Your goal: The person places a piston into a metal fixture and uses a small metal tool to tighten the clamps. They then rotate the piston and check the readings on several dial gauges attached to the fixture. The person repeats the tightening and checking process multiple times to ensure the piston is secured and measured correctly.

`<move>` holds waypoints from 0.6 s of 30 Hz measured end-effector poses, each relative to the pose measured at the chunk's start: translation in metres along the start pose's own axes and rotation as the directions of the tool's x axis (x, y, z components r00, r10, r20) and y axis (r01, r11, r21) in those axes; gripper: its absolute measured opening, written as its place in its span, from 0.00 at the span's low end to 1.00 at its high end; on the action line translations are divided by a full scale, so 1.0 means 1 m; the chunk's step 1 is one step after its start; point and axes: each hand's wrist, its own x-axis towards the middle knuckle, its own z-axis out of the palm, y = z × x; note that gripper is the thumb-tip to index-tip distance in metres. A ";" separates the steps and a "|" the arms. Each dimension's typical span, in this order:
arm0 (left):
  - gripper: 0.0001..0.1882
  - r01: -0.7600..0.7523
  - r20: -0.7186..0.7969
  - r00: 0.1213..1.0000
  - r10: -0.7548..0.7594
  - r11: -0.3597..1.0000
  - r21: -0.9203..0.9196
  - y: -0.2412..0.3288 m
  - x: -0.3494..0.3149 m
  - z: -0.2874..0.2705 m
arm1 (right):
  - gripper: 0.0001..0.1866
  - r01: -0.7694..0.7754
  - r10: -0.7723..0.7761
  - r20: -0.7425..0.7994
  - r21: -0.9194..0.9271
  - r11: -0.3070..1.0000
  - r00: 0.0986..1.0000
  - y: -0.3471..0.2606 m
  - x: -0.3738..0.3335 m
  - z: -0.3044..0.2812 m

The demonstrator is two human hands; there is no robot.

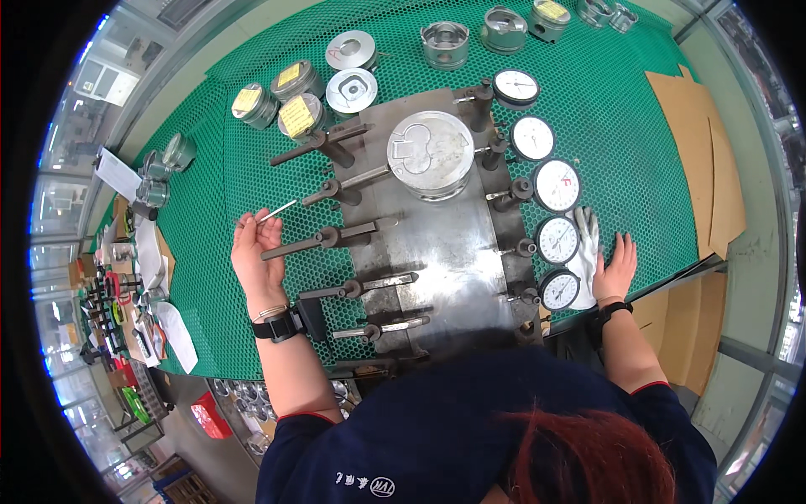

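My left hand (259, 260) is closed on a thin silvery rod (280, 210) above the green mat, left of a steel gauging fixture (420, 244). The rod points up and to the right, toward the fixture's clamp bars. My right hand (617, 270) lies with its fingers stretched out on the mat's right side, next to a white glove (586, 252). A large silvery piston (431, 154) rests crown up on the fixture's far part. Several round white dial gauges (557, 185) line the fixture's right edge.
More pistons (351, 90) stand along the far side of the green mat (617, 109), some with yellow notes. Cardboard sheets (705, 160) lie at the right edge. Dark steel bars (294, 244) jut out left of the fixture. A cluttered bench (138, 294) is at the far left.
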 end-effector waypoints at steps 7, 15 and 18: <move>0.06 -0.012 0.015 1.000 0.012 0.999 0.035 0.002 -0.002 0.002 | 0.33 0.017 -0.017 -0.016 0.003 1.000 1.000 0.003 -0.001 0.002; 0.13 -0.120 -0.079 0.986 0.148 0.950 0.288 0.024 -0.006 0.013 | 0.33 0.012 -0.012 -0.017 0.003 1.000 1.000 0.001 0.000 0.001; 0.15 -0.228 0.013 0.968 0.251 0.856 0.463 0.062 -0.007 0.015 | 0.32 0.021 -0.021 -0.028 0.003 1.000 0.999 0.000 0.002 0.002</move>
